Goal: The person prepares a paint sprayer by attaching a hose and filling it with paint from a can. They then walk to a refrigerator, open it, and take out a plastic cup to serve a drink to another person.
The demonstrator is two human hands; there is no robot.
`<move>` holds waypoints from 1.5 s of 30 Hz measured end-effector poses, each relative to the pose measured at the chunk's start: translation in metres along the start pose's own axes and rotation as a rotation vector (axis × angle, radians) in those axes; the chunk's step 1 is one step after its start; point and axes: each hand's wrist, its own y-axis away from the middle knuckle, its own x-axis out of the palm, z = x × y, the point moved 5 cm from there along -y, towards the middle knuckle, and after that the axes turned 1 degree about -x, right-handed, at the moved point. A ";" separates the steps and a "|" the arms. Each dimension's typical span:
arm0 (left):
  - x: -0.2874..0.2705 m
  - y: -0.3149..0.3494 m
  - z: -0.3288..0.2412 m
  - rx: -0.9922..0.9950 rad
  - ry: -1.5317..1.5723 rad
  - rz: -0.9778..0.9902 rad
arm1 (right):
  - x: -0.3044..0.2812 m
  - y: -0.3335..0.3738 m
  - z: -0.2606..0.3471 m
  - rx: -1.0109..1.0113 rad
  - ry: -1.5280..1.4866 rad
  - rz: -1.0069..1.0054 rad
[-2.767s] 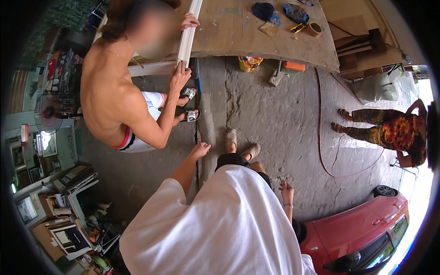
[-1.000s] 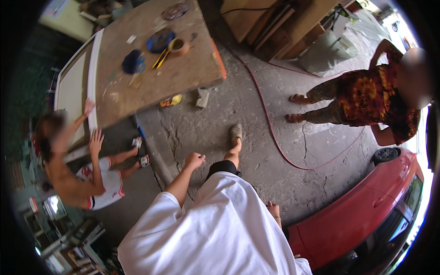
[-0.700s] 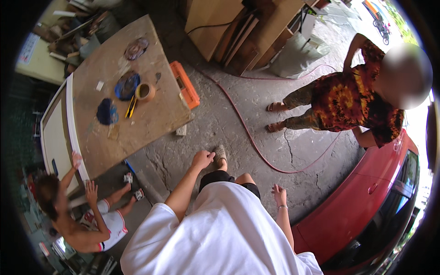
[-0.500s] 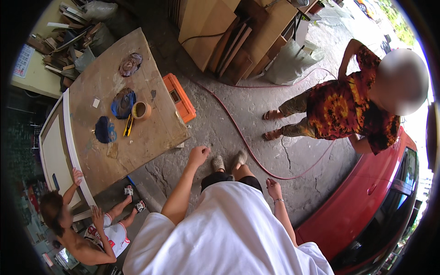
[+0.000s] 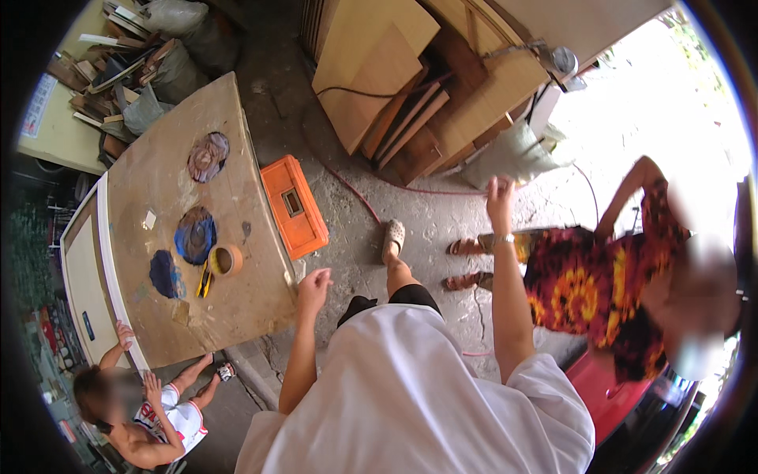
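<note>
My left hand [image 5: 313,291] is in mid-air just beyond the near right corner of a worn wooden worktable [image 5: 241,312]. Its fingers are loosely bent, with nothing held in them. Farther forward and to the right, my right hand [image 5: 500,204] is raised over the floor, also without anything in it, its fingers loosely bent and partly apart. The orange toolbox [image 5: 306,212] beside the table is the thing nearest my left hand. On the tabletop are a round tub [image 5: 225,260], a yellow utility knife [image 5: 204,280] and several dark, paint-stained patches or rags [image 5: 195,235].
A person [image 5: 150,423] at the lower left holds a white frame [image 5: 116,268] along the table. Another person in a tie-dyed shirt [image 5: 584,288] stands to the right, near a red car [image 5: 608,395]. Wooden panels [image 5: 379,87] lean ahead; a hose [image 5: 351,183] crosses the concrete floor.
My right hand has swung forward and up from beside my body. My left hand has shifted slightly left and down. One foot has stepped ahead, and the standing person appears closer.
</note>
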 end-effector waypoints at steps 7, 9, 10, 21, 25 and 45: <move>-0.023 -0.059 -0.028 -0.136 0.293 -0.200 | 0.073 -0.365 0.014 -0.166 0.189 -0.288; -0.029 -0.067 -0.042 -0.211 0.259 -0.237 | 0.085 -0.419 0.002 0.044 0.224 -0.273; -0.031 -0.073 -0.049 -0.234 0.275 -0.259 | 0.088 -0.432 -0.003 0.117 0.337 -0.293; -0.046 -0.177 -0.064 -0.363 0.441 -0.303 | 0.084 -0.422 0.024 0.145 0.651 -0.706; -0.091 -0.267 -0.058 -0.317 0.495 -0.284 | 0.080 -0.424 0.011 0.250 0.606 -0.826; -0.370 -0.726 -0.241 0.169 0.164 -0.173 | 0.171 -0.435 0.296 0.021 0.750 -0.722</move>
